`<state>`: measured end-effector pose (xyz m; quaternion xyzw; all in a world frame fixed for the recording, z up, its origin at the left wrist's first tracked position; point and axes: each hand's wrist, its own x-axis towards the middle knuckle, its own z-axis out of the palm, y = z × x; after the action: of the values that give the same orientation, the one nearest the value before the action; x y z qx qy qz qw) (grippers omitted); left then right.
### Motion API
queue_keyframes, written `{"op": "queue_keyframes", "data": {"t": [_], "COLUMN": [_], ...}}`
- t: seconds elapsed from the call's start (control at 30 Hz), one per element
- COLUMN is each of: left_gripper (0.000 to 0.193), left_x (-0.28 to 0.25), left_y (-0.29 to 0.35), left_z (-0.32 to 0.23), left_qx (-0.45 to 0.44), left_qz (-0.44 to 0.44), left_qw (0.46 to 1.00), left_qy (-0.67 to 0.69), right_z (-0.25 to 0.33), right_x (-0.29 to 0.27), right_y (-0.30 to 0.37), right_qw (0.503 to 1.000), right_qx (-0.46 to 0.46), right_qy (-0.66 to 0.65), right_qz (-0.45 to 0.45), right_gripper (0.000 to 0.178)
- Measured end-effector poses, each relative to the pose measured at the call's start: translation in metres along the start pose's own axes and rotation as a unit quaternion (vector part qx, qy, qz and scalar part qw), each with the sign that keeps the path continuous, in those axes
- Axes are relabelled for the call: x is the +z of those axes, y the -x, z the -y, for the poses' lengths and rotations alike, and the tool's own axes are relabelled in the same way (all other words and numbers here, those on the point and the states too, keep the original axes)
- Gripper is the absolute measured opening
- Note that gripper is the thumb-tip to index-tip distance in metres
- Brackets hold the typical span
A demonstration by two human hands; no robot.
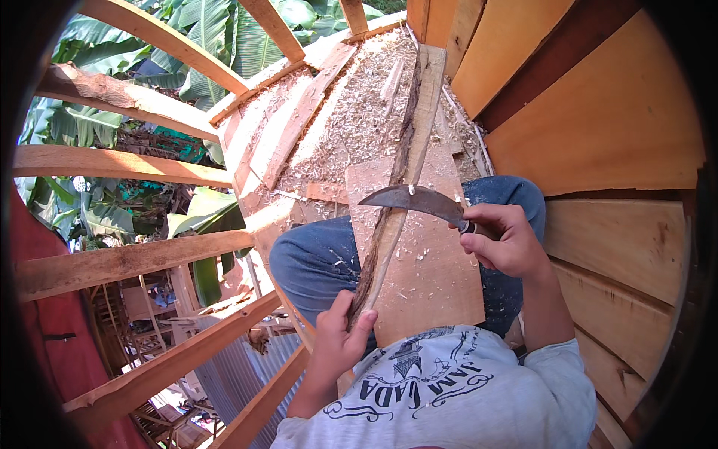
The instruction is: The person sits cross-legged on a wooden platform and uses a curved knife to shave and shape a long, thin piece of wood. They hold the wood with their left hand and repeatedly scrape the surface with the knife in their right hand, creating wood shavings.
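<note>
My left hand (pixel 342 334) is closed round the near end of a long strip of wood (pixel 423 127) with rough bark along one edge. The strip slants away from me, over a flat board (pixel 437 288) on my lap, to the far end of the floor. In my right hand (pixel 502 238) is a knife with a curved, sickle-like blade (pixel 413 199); the fingers wrap its dark handle. The blade points left and lies across the strip at about its middle. Whether its edge bites into the wood, I cannot tell. Small pale chips dot the board.
Wood shavings (pixel 351 112) cover the floor ahead, with a loose plank (pixel 310 112) at the left. Wooden rails (pixel 134 258) form an open side on my left, above a drop to corrugated metal sheets (pixel 247 374). A plank wall (pixel 598 112) closes in the right.
</note>
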<state>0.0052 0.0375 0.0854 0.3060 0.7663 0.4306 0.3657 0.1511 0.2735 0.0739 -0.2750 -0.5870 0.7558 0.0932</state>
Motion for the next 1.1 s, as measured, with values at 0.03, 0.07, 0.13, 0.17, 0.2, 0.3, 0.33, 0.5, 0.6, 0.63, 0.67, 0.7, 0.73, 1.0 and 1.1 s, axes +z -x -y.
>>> {"op": "queue_keyframes", "data": {"t": [0.03, 0.07, 0.13, 0.17, 0.2, 0.3, 0.33, 0.5, 0.6, 0.63, 0.67, 0.7, 0.73, 1.0, 1.1], "left_gripper": [0.019, 0.019, 0.019, 0.019, 0.019, 0.019, 0.019, 0.019, 0.019, 0.019, 0.018, 0.018, 0.018, 0.018, 0.018], "left_x": [-0.001, -0.001, 0.001, 0.001, 0.002, 0.001, 0.001, 0.003, 0.001, 0.002, 0.002, 0.002, 0.002, 0.002, 0.002], "left_y": [-0.002, -0.003, -0.001, -0.001, -0.001, -0.004, -0.004, -0.001, -0.006, -0.007, -0.007, -0.006, -0.005, -0.007, -0.007], "left_z": [-0.002, -0.004, 0.000, 0.002, 0.001, -0.003, -0.001, 0.001, -0.001, -0.001, -0.001, 0.000, 0.003, 0.002, 0.004], "left_qx": [-0.004, -0.008, -0.006, -0.004, -0.010, -0.022, -0.022, -0.012, -0.019, -0.027, -0.035, -0.054, -0.073, -0.023, -0.008], "left_qz": [0.007, 0.014, 0.001, -0.006, 0.000, 0.009, 0.007, 0.009, 0.025, 0.029, 0.033, 0.036, 0.038, 0.029, 0.027], "left_qw": [1.000, 1.000, 1.000, 1.000, 1.000, 1.000, 1.000, 1.000, 0.999, 0.999, 0.998, 0.996, 0.992, 0.999, 0.999], "left_qy": [-0.012, -0.024, -0.008, -0.001, -0.002, -0.006, -0.008, 0.007, 0.010, 0.024, 0.038, 0.066, 0.094, 0.028, 0.022], "right_z": [0.000, 0.003, 0.008, 0.007, 0.005, -0.002, 0.004, -0.006, -0.012, -0.013, -0.014, -0.015, -0.017, -0.008, 0.001], "right_x": [-0.005, -0.003, 0.006, 0.005, 0.002, -0.004, 0.004, -0.001, 0.004, 0.006, 0.009, 0.010, 0.009, 0.007, 0.008], "right_y": [-0.002, -0.001, 0.004, 0.003, 0.003, 0.001, 0.004, 0.002, 0.002, 0.003, 0.005, 0.006, 0.004, 0.013, 0.011], "right_qw": [0.998, 0.996, 0.987, 0.994, 0.998, 0.999, 1.000, 0.997, 0.975, 0.970, 0.963, 0.957, 0.940, 0.982, 1.000], "right_qx": [-0.039, -0.042, -0.047, -0.032, -0.013, -0.017, 0.012, -0.048, -0.147, -0.156, -0.165, -0.173, -0.207, -0.089, 0.022], "right_qy": [0.042, 0.059, 0.088, 0.063, 0.039, 0.032, 0.003, 0.054, 0.144, 0.163, 0.183, 0.202, 0.231, 0.145, 0.016], "right_qz": [0.003, 0.045, 0.124, 0.082, 0.038, -0.002, 0.014, -0.016, -0.079, -0.092, -0.105, -0.118, -0.143, 0.078, 0.011], "right_gripper": [0.021, 0.021, 0.019, 0.019, 0.019, 0.020, 0.020, 0.016, 0.017, 0.020, 0.022, 0.024, 0.024, 0.016, 0.014]}}
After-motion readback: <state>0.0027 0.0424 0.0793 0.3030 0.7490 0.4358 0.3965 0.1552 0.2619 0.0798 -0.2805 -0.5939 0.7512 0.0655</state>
